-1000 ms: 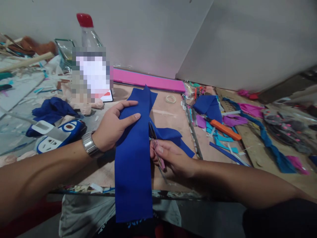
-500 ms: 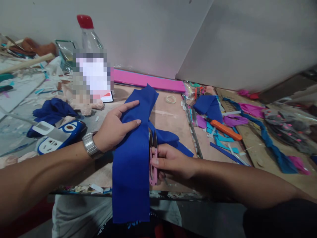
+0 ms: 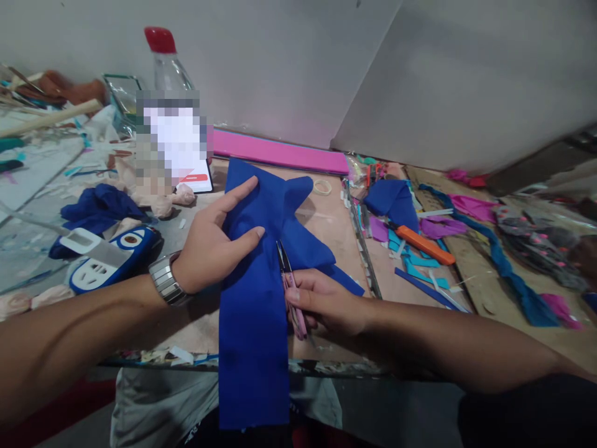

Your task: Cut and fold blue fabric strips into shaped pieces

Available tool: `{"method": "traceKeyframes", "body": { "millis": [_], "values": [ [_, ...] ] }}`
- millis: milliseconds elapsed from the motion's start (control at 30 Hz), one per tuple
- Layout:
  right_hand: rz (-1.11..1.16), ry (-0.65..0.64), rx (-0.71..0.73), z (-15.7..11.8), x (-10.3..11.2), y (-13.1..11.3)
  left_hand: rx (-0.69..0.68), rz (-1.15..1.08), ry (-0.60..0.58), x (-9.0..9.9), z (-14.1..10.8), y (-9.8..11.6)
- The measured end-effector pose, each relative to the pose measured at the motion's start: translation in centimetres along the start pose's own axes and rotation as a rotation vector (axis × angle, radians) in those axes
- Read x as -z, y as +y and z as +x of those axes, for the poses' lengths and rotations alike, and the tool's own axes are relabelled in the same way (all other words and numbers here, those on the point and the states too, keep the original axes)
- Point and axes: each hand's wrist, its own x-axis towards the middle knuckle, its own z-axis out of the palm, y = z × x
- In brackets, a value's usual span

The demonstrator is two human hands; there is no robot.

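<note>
A long strip of blue fabric point(image 3: 254, 348) lies over the table point(image 3: 340, 330) and hangs past its front edge. My left hand point(image 3: 217, 246), with a metal watch point(image 3: 166, 278) at the wrist, rests on the fabric's upper part, thumb and index finger spread apart. Pink-handled thread snips point(image 3: 295, 311) are held in my right hand point(image 3: 321, 302) at the fabric's right edge. The blades point up and away, their tips over the fabric. Beyond them, more blue fabric fans out to the right.
A phone point(image 3: 198, 177) leans by a red-capped bottle point(image 3: 170, 71). Behind the fabric is a pink bar point(image 3: 280, 149). An orange cutter point(image 3: 424, 244) lies among scraps at the right; a blue-and-white device point(image 3: 114, 258) sits at the left. A rubber ring point(image 3: 322, 186) lies behind the fabric.
The fabric's upper part has spread out wider, and its hanging end has shifted slightly right. The snips have tilted left, with their tips now over the fabric and their blades closer together.
</note>
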Motion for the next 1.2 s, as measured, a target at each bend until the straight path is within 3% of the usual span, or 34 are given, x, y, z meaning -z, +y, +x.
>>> {"method": "traceKeyframes", "body": {
  "millis": [333,700,1200],
  "values": [
    [0.081,0.01,-0.003,0.33,-0.15,-0.17,0.02,-0.06,0.012,0.15,0.1,-0.07],
    [0.05,0.008,-0.014,0.33,-0.01,-0.28,-0.053,-0.013,0.02,0.41,0.0,0.3],
    [-0.027,0.048,0.025,0.36,0.06,-0.41,-0.035,-0.012,-0.073,0.18,-0.47,0.36]
  ]
}}
